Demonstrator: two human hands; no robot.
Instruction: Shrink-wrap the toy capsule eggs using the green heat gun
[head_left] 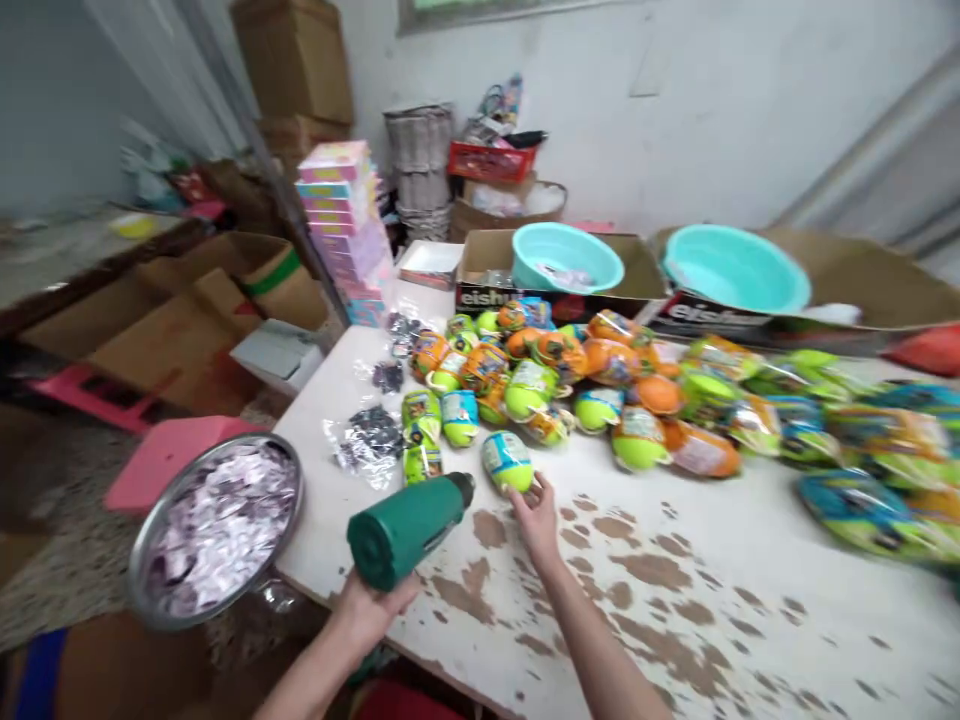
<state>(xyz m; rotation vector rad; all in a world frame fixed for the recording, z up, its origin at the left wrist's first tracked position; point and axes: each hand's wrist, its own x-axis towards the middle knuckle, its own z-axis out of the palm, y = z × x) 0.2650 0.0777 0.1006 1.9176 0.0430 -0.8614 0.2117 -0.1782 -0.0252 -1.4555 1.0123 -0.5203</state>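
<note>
My left hand [375, 605] is wrapped round the handle of a green heat gun [409, 525], whose dark nozzle points right and slightly up. The fingertips of my right hand [534, 510] pinch the lower end of a lime-green egg with a blue label [507, 460], just beyond the nozzle. Behind it lies a pile of wrapped green, orange and blue eggs [531, 388], spread across the white table [555, 600]. Small clear packets with dark contents [367, 440] rest at the table's left side.
A metal bowl of silvery packets [225, 530] stands left of the table, near a pink stool [169, 450]. Two turquoise basins [735, 268] sit in open cartons at the back. Stacked pink and purple boxes [349, 225] rise at the back left corner.
</note>
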